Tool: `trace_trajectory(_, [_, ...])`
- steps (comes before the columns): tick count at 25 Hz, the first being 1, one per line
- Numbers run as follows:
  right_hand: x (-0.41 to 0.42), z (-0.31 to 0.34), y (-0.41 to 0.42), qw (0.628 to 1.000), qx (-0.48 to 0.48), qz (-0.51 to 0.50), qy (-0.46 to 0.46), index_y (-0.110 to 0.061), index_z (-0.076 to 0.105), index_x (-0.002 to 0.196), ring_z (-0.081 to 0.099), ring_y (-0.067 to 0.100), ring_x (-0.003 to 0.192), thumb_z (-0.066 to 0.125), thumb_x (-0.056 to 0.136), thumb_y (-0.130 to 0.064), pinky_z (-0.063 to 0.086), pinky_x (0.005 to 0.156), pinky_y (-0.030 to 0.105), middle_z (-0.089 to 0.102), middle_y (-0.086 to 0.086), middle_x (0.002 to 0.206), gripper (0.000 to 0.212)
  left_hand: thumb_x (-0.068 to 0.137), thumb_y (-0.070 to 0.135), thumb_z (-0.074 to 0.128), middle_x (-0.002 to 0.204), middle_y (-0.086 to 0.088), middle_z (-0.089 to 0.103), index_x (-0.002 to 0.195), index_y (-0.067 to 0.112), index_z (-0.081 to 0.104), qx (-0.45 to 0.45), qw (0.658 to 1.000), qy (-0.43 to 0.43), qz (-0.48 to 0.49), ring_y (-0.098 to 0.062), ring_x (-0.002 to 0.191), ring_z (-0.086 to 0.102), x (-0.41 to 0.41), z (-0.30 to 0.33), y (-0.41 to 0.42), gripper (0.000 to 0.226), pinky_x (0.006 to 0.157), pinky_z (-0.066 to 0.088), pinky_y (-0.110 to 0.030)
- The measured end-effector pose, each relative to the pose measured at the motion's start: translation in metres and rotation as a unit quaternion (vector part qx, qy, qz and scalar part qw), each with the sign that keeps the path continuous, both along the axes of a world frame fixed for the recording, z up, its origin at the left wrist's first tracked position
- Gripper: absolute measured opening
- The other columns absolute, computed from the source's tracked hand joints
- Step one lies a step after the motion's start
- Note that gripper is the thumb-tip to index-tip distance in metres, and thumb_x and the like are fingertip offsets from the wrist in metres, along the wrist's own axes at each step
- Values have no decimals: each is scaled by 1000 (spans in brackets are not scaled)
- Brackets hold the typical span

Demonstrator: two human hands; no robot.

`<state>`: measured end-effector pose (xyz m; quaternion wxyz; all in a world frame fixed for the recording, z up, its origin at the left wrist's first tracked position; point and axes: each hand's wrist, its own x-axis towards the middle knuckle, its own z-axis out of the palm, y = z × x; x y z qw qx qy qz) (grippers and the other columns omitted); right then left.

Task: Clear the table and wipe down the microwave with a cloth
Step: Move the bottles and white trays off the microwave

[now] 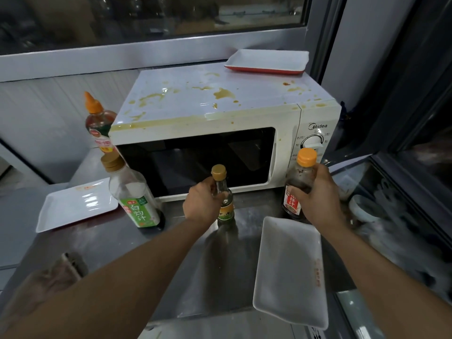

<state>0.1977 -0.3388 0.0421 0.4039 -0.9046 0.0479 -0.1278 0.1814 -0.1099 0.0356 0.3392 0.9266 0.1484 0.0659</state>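
Left grip (201,203) round small bottle (223,192), right grip (318,192) round dark bottle (297,189), labels partly hidden

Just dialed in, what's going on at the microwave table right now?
A person is clearing bottles off the steel table. The left hand grips a small clear glass bottle with a gold cap; the right hand holds a dark sauce bottle with an orange cap. The white microwave has brown spills on its top, not yet wiped. A clear green-labelled bottle and white rectangular trays remain.
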Motion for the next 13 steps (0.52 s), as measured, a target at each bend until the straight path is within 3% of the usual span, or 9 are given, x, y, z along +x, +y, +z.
trace_trajectory(9, [-37, 73, 68, 996, -36, 86, -8, -10, 44, 124, 54, 32, 113, 77, 74, -23, 43, 90, 37, 58, 11, 121, 62, 85, 29, 64, 89, 1, 65, 99, 19, 58, 2, 999, -36, -7, -22, 87, 62, -60, 68, 49, 18, 71, 49, -34])
trace_trajectory(13, [-64, 106, 114, 991, -48, 121, -13, -14, 43, 124, 56, 32, 111, 77, 73, -29, 47, 86, 39, 60, 8, 120, 63, 87, 29, 64, 91, -2, 63, 102, 17, 56, 20, 998, -64, 15, -25, 90, 61, -96, 99, 87, 21, 75, 50, -36])
